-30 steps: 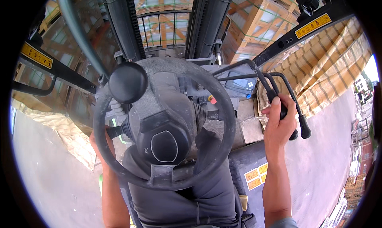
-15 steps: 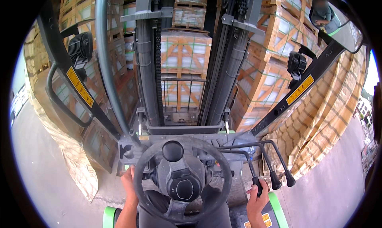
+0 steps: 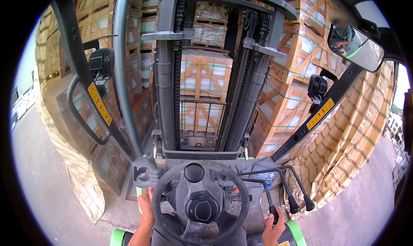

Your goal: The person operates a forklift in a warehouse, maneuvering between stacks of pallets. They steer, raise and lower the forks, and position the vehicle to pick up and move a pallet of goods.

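Observation:
My left hand (image 3: 146, 203) is beside the left rim of a black steering wheel (image 3: 159, 177), below the dashboard's left end. Its fingers look curled, and what they hold, if anything, is hidden. At the right, my right hand (image 3: 274, 227) is closed around the black knob of the nearest control lever (image 3: 272, 214). Two more bent levers with black knobs, a middle lever (image 3: 294, 204) and a right lever (image 3: 309, 203), stand just beyond it, untouched. A round spinner knob (image 3: 194, 172) tops the wheel.
Ahead rises a forklift mast (image 3: 165, 91) with chains. Behind it stand stacked wooden crates (image 3: 205, 74), with more crates (image 3: 275, 100) to the right. Striped tarps (image 3: 344, 130) hang at both sides. Two lamps, a left lamp (image 3: 101, 62) and a right lamp (image 3: 317, 87), and a mirror (image 3: 365, 53) flank the cab.
The view has tilted upward, so the cab and crates sit lower in the picture. My left hand stays beside the wheel, and my right hand stays on the same lever.

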`<state>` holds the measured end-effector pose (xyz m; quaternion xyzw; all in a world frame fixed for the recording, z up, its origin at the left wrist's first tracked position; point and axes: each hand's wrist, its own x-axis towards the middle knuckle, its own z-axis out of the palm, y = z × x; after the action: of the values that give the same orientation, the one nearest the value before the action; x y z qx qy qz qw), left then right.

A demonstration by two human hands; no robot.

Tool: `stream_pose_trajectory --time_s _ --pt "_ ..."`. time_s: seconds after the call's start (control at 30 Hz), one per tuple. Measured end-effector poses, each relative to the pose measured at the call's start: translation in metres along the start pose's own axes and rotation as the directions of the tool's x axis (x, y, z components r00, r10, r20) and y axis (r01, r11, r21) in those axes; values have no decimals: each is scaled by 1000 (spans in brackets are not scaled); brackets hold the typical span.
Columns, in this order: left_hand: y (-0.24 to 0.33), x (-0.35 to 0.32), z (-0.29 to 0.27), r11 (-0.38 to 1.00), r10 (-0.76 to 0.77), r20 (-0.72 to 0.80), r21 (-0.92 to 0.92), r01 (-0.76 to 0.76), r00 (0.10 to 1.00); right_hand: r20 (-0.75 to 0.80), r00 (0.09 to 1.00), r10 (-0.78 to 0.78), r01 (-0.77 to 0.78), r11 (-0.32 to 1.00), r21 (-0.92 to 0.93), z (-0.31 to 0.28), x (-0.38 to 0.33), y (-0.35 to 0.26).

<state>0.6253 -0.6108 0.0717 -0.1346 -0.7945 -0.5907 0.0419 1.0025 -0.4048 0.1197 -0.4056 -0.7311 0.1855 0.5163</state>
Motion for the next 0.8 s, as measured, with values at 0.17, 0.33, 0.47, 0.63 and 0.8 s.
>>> stream_pose_trajectory --time_s 0.17,0.33,0.47,0.63,0.8 --pt "27 -6 -2 1000 6 3 -22 -6 1000 9 998 65 -65 998 16 -2 6 -12" --pt "14 -2 -7 996 29 11 81 -29 1000 69 998 14 -9 998 -67 0 33 -11" --pt "23 -4 -4 1000 2 16 11 -2 1000 63 998 12 -7 997 -82 1 43 -7" --pt "26 -8 -8 999 -30 9 20 30 1000 62 998 8 -3 997 -80 -2 41 -12" --pt "28 -10 -11 999 -44 21 -9 44 999 98 993 61 -53 995 -82 -9 41 -22"
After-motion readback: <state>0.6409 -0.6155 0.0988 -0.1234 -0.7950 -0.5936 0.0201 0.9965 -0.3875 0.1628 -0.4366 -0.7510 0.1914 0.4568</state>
